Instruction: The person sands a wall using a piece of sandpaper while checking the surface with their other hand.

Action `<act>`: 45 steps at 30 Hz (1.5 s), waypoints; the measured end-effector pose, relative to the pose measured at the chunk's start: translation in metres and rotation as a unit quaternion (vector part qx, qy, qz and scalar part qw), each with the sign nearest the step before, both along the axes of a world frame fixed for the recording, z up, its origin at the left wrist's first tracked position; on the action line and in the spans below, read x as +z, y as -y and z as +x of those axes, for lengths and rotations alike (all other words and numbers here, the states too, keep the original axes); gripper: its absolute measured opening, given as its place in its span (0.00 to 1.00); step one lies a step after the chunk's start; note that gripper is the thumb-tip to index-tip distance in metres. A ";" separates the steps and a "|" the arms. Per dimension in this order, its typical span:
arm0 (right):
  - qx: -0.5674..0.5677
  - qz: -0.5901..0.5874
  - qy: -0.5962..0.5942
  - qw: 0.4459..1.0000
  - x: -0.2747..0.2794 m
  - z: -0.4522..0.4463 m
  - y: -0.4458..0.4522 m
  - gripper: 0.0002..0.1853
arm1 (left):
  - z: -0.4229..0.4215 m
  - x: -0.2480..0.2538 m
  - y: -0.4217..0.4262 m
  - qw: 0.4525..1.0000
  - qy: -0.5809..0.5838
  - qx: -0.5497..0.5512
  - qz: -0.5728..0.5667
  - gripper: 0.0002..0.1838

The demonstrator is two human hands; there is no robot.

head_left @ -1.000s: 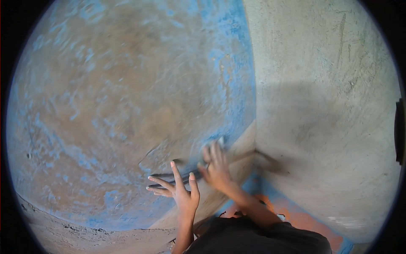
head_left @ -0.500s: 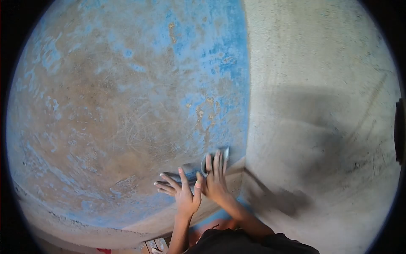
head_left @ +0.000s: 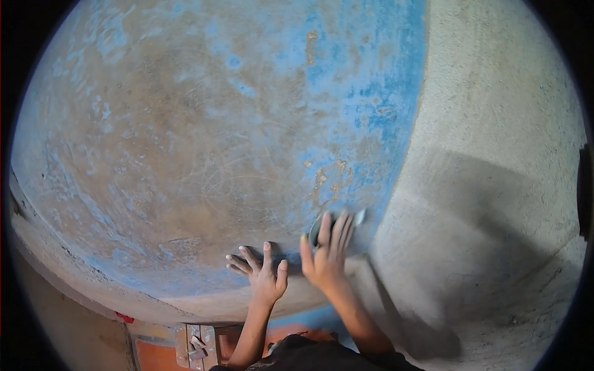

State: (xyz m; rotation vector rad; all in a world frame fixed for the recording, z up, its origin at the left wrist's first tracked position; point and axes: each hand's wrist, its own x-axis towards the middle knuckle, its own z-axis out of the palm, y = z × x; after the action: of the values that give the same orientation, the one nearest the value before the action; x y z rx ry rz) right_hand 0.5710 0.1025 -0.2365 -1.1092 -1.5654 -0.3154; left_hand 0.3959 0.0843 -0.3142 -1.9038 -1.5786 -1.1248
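A wall with worn, patchy blue paint (head_left: 216,142) fills the middle and left of the view. My left hand (head_left: 266,279) rests against its lower part, fingers spread and holding nothing. To its right, my right hand (head_left: 329,263) presses a curled grey sheet, which looks like sandpaper (head_left: 316,229), against the wall. The sheet's edges stick out on both sides of the fingers, and the rest of it is hidden beneath them. That hand is slightly blurred.
A pale grey wall (head_left: 495,99) meets the blue one at a corner on the right, with shadows across it. Below, a small wooden stool (head_left: 184,346) with small blocks on it stands by an orange floor patch (head_left: 154,355). A red item (head_left: 124,318) lies at lower left.
My right hand has moved right with the sheet, away from my left hand, which remains spread on the wall. The view has shifted, bringing more of the floor and stool into sight.
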 end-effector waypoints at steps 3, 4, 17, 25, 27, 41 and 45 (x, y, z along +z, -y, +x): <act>0.009 0.009 -0.002 1.000 0.070 0.016 -0.001 0.39 | 0.007 0.012 0.009 1.000 0.018 -0.011 -0.023 0.38; 0.024 -0.011 0.007 1.000 0.066 0.011 0.003 0.39 | 0.007 0.018 0.014 0.999 0.026 -0.017 -0.033 0.39; 0.043 0.035 0.036 0.998 0.085 -0.025 0.000 0.39 | -0.058 0.094 0.052 0.992 0.122 -0.025 -0.008 0.40; 0.061 0.014 0.153 0.986 0.078 -0.094 0.019 0.37 | -0.123 0.112 0.065 0.998 0.054 0.035 -0.002 0.38; 0.036 0.059 0.084 0.994 0.113 -0.103 0.015 0.37 | -0.144 0.107 0.070 0.998 0.040 0.051 0.003 0.37; 0.012 0.131 0.132 0.983 0.185 -0.245 0.032 0.39 | -0.339 0.096 0.111 0.994 0.057 0.094 0.023 0.34; 0.127 -0.007 0.393 0.911 0.148 -0.316 0.074 0.41 | -0.366 0.083 0.113 0.994 0.064 0.081 0.031 0.38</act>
State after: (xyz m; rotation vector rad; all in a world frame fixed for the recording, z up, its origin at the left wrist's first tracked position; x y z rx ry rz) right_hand 0.2550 0.0290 -0.0888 -0.8004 -2.3990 -0.6236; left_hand 0.0297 -0.0289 -0.2313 -1.6606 -1.7112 -1.2315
